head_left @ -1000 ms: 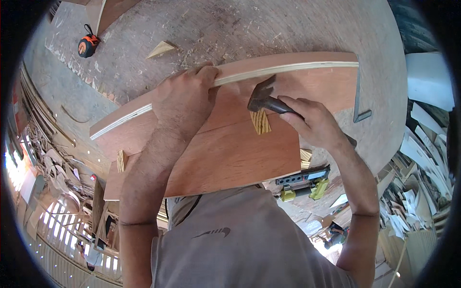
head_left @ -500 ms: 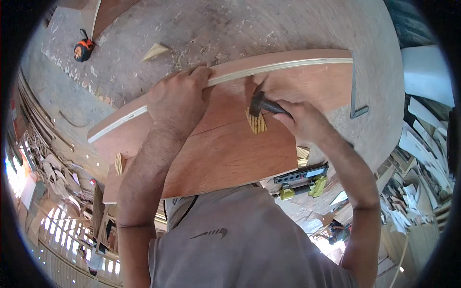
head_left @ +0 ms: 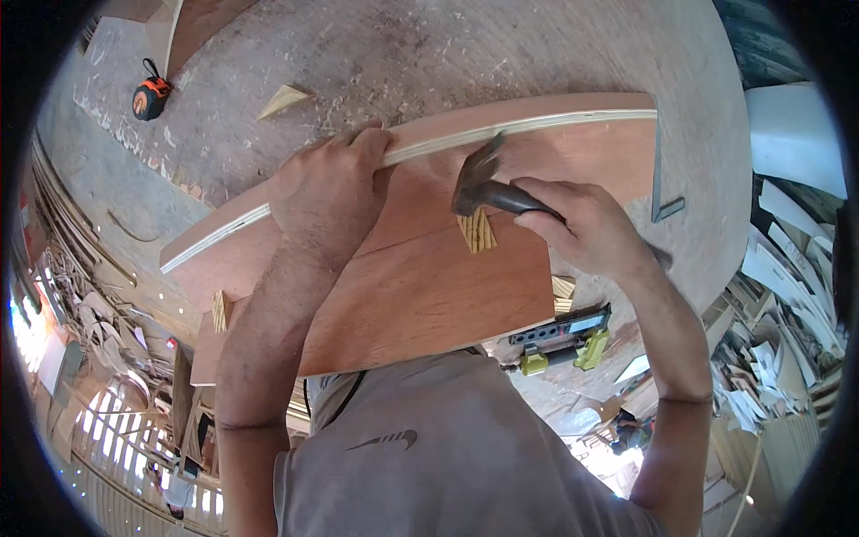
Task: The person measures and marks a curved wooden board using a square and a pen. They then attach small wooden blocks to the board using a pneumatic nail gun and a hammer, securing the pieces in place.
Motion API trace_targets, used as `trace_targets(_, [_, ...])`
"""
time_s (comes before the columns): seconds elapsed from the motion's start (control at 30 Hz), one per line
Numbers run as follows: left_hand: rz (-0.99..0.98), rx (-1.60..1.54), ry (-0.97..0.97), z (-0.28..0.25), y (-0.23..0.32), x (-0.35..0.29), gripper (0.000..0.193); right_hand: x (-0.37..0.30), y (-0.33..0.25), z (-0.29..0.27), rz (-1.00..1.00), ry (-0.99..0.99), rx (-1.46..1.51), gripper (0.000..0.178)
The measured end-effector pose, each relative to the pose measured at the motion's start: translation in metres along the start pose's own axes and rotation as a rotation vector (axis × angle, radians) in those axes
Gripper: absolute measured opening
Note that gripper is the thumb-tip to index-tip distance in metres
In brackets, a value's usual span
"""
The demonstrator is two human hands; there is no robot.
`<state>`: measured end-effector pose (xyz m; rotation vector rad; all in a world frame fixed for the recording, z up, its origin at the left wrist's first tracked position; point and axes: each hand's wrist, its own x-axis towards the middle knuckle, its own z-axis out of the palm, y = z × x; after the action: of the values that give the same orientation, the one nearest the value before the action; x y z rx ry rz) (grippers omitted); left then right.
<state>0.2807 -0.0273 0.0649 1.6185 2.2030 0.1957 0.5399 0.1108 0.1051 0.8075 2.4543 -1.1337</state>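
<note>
My left hand (head_left: 329,183) is closed over the top edge of a long plywood strip (head_left: 537,115), which stands on edge along a flat reddish plywood panel (head_left: 429,286). In my right hand (head_left: 586,224) is a hammer (head_left: 488,195), gripped by its dark handle. The hammer head hangs over a small grooved wooden wedge (head_left: 479,234) set against the panel near the strip; whether they touch I cannot tell. A second wedge (head_left: 220,311) sits by my left forearm, and another wooden block (head_left: 563,288) shows past the panel's right edge.
A metal try square (head_left: 660,192) stands against the strip's right end. Below it lies a green and black nail gun (head_left: 564,345). On the far worktable (head_left: 429,54) are an orange and black tape measure (head_left: 151,97) and a triangular wood offcut (head_left: 284,100). Scraps (head_left: 769,376) pile up at right.
My right hand has shifted right and slightly down, and the hammer appears larger, its head tilted differently above the wedge. My left hand keeps its hold on the strip.
</note>
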Motion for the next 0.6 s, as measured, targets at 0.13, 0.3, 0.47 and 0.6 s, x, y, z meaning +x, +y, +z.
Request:
trace_targets(0.13, [0.011, 0.015, -0.019, -0.008, 0.006, 0.005, 0.023, -0.011, 0.001, 0.016, -0.069, 0.235, 0.252, 0.046])
trace_targets(0.3, [0.014, 0.019, -0.014, 0.001, 0.003, 0.003, 0.024, 0.003, 0.023, 0.028, 0.060, -0.142, -0.219, 0.037])
trace_targets(0.47, [0.011, -0.006, 0.010, -0.001, 0.003, 0.001, 0.023, -0.003, 0.011, 0.024, 0.053, -0.051, 0.005, 0.041])
trace_targets(0.6, [0.028, -0.017, -0.022, -0.002, 0.007, 0.003, 0.025, -0.008, 0.015, 0.025, 0.152, -0.050, -0.201, 0.038])
